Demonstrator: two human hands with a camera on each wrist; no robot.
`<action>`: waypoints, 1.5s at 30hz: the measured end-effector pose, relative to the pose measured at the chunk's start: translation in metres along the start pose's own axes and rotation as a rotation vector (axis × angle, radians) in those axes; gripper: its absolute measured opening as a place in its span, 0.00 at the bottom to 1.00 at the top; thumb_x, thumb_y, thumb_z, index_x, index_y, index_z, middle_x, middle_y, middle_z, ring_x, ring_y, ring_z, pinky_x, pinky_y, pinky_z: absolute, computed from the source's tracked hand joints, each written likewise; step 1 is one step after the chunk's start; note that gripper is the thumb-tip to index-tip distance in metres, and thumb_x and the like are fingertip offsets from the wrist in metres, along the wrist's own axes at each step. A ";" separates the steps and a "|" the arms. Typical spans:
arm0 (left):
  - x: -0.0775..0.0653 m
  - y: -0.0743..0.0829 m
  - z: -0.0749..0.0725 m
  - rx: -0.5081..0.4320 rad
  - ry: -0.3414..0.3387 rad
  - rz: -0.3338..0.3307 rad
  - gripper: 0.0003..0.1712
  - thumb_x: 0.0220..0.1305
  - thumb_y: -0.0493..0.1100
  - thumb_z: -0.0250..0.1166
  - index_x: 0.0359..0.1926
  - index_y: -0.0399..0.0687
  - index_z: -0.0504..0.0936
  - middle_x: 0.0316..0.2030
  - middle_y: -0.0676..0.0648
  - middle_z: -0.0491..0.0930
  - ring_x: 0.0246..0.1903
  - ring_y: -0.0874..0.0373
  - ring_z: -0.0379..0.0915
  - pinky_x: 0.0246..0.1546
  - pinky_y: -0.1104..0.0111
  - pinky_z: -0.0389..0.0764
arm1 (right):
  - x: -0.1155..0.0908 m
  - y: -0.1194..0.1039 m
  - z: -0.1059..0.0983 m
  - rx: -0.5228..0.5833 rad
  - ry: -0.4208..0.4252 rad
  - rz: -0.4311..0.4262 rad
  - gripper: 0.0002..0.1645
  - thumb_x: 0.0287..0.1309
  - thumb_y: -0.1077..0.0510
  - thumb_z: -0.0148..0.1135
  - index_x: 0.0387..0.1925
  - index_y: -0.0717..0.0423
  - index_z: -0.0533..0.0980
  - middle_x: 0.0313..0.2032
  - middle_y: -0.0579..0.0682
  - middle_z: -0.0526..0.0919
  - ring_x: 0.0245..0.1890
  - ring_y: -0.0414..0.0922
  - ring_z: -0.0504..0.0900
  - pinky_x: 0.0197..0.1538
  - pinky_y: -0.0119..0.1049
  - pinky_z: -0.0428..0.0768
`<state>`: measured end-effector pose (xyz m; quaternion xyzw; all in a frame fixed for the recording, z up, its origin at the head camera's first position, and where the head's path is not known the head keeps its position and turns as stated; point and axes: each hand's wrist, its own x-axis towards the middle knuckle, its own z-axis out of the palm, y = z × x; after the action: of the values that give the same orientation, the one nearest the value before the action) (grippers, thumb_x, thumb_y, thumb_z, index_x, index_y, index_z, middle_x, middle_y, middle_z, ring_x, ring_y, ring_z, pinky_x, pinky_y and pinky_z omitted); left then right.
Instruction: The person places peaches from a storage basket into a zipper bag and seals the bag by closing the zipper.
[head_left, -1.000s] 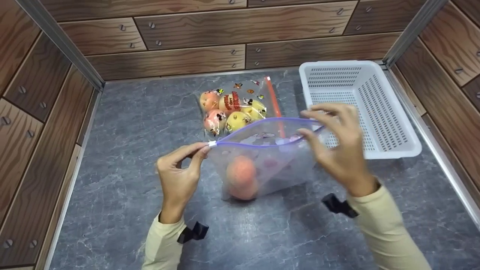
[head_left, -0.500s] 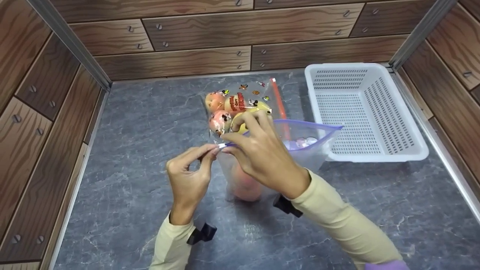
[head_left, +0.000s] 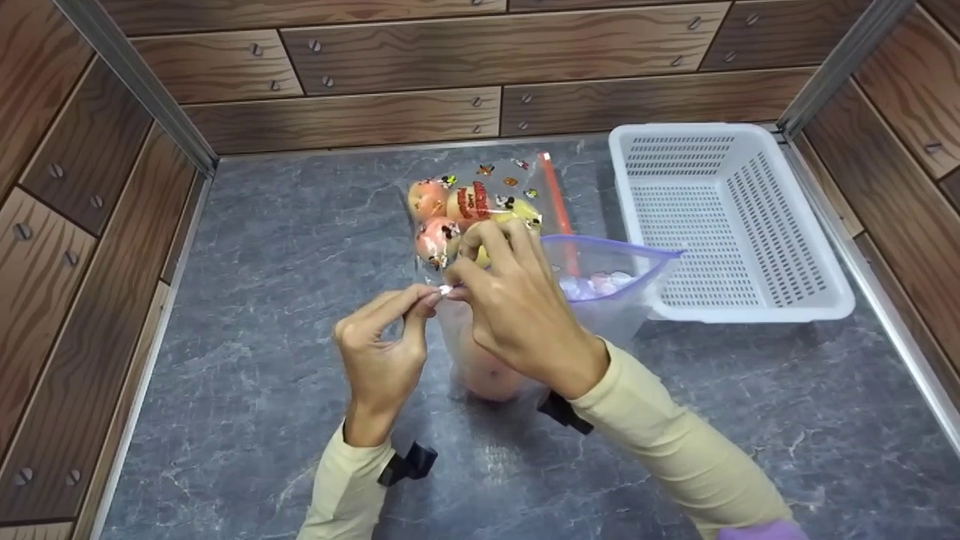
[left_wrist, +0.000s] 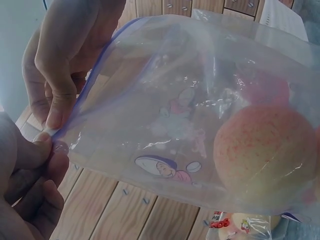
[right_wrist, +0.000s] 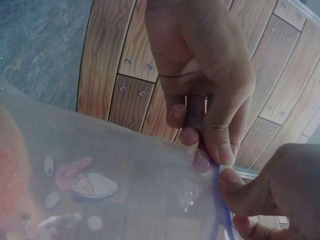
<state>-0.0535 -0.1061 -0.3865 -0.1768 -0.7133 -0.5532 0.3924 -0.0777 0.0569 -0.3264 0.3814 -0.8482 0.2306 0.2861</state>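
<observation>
A translucent slider zip bag (head_left: 626,319) with a purple zip edge stands upright on the grey floor. Inside it a pinkish peach (left_wrist: 265,155) shows through the plastic. My left hand (head_left: 382,352) pinches the bag's left top corner between thumb and forefinger. Right beside those fingertips, my right hand (head_left: 525,315) pinches the zip edge at the small white slider (head_left: 445,289). From there to the right, the bag's mouth gapes. In the right wrist view the fingertips of both hands meet at the purple zip (right_wrist: 223,202). My right hand hides part of the bag.
Behind lies another zip bag (head_left: 551,184) with an orange-red strip, holding several peaches (head_left: 437,238) and yellow fruits, partly covered by my right hand. A white perforated basket (head_left: 832,277) stands at the back right, close to the bag's right corner. Wood-patterned walls (head_left: 390,56) enclose the floor.
My right hand has moved left from the bag's right end to the slider corner and now pinches there. My left hand has kept its pinch on the left corner.
</observation>
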 end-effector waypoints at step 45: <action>-0.004 -0.005 0.009 0.035 0.029 0.094 0.06 0.54 0.25 0.73 0.35 0.33 0.89 0.28 0.43 0.86 0.27 0.52 0.83 0.36 0.72 0.85 | -0.002 0.007 -0.004 -0.014 -0.060 0.028 0.01 0.56 0.60 0.68 0.31 0.53 0.82 0.38 0.52 0.75 0.45 0.54 0.70 0.46 0.48 0.68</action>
<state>-0.0574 -0.0987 -0.3937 -0.1951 -0.7081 -0.5241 0.4311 -0.0804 0.0646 -0.3257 0.3741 -0.8633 0.2172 0.2601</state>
